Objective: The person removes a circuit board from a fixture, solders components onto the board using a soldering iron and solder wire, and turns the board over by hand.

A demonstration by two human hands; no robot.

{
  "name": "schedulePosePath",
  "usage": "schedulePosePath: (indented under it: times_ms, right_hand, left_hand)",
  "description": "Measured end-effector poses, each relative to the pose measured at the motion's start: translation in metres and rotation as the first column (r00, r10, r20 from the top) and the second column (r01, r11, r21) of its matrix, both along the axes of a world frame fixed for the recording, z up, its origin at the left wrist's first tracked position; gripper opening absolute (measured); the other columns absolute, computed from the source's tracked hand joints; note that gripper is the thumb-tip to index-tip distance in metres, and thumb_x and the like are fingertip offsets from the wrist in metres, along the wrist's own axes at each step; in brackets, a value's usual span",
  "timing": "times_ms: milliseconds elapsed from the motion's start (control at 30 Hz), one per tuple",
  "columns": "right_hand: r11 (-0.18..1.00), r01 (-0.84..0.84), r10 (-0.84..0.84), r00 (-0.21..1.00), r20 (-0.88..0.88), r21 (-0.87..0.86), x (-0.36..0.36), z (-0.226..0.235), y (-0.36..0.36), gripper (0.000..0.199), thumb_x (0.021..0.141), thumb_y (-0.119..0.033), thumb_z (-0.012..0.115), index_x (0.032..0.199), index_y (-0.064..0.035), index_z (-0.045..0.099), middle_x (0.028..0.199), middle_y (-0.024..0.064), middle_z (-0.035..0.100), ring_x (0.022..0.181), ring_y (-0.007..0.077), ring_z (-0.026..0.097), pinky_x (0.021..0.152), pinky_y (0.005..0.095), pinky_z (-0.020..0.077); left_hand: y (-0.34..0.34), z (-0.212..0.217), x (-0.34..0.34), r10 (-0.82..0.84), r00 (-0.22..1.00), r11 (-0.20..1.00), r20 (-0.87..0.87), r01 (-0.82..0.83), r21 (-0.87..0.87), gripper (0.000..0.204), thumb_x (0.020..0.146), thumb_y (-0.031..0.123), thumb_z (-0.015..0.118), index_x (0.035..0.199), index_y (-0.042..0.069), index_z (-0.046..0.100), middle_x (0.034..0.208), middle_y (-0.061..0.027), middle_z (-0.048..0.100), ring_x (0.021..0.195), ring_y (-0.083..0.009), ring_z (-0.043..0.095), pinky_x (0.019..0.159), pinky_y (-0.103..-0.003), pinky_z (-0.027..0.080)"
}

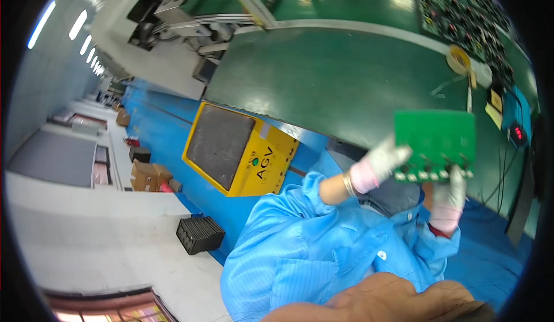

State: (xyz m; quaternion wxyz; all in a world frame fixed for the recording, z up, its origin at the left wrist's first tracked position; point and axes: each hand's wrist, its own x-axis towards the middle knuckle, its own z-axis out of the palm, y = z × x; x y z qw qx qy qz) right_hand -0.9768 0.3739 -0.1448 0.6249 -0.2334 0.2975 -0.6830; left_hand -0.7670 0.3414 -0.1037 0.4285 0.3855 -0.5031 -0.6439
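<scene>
A green circuit board point(435, 137) is held up in front of my body, over the near edge of the green workbench point(323, 74). White connectors and small dark parts line its lower edge. My left hand point(381, 163), in a white and pink glove, grips the board's lower left side. At the lower right edge my right hand point(450, 198), gloved alike, has its fingers closed on the board. The fingers behind the board are hidden. A metal-coloured band circles my left wrist, and light blue sleeves cover both arms.
Many populated circuit boards point(461, 27) lie at the far right. Near them are a yellow tape roll point(458, 60) and a blue device with a red display point(518, 133). A yellow cart point(266, 160) stands left of the bench; a black slotted rack point(199, 235) is farther left.
</scene>
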Motion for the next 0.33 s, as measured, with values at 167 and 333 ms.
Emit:
schedulePosePath:
  times_ms: [167,333]
  right_hand:
    - [0.971,0.169,-0.162,0.985,0.056,-0.167,-0.153,0.004,0.023,0.029,0.097,-0.01,0.044,0.124,-0.0033,0.053,0.119,0.01,0.058,0.104,0.0166,0.054,0.097,0.0312,0.0378]
    - [0.811,0.555,-0.024,0.351,0.936,-0.187,-0.309,0.055,0.181,0.038,0.099,-0.011,0.036,0.136,-0.0015,0.043,0.133,0.0147,0.051,0.119,0.0216,0.05,0.107,0.0307,0.0333]
  left_hand:
    - [-0.035,-0.024,-0.019,-0.067,0.946,0.916,0.318,0.185,-0.357,0.066,0.088,0.028,0.056,0.142,-0.001,0.033,0.136,-0.0178,0.046,0.114,-0.0262,0.052,0.097,-0.034,0.043]
    - [-0.043,-0.052,0.007,0.277,0.59,0.741,0.758,0.371,-0.56,0.06,0.082,0.034,0.061,0.13,0.0,0.049,0.134,-0.0186,0.047,0.122,-0.0359,0.043,0.104,-0.043,0.035]
